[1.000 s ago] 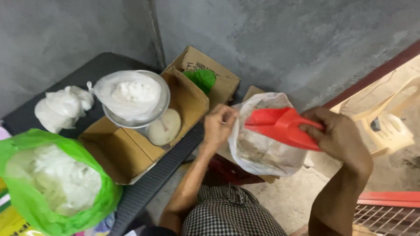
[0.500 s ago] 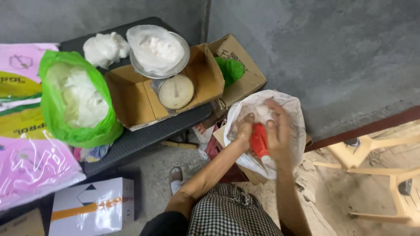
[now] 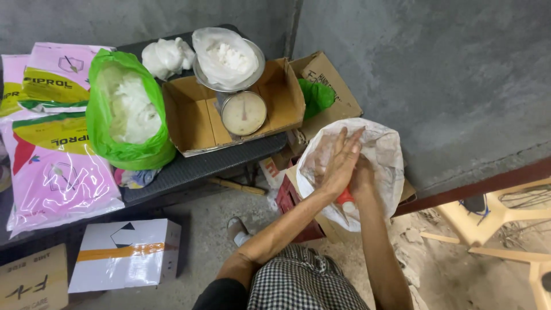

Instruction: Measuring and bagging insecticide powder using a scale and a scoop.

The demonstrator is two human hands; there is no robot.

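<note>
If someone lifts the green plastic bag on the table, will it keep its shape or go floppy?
The green plastic bag would probably sag: its thin film is already wrinkled and slumped around the white lumpy contents. It looks well filled, so it may be fairly heavy for its size. Its mouth is open, so tilting it could spill some contents onto the dark table.

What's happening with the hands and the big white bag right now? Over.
Left hand flat on crinkled white plastic bag. Right hand inside it, gripping red plastic scoop. Nothing blocking.
</note>
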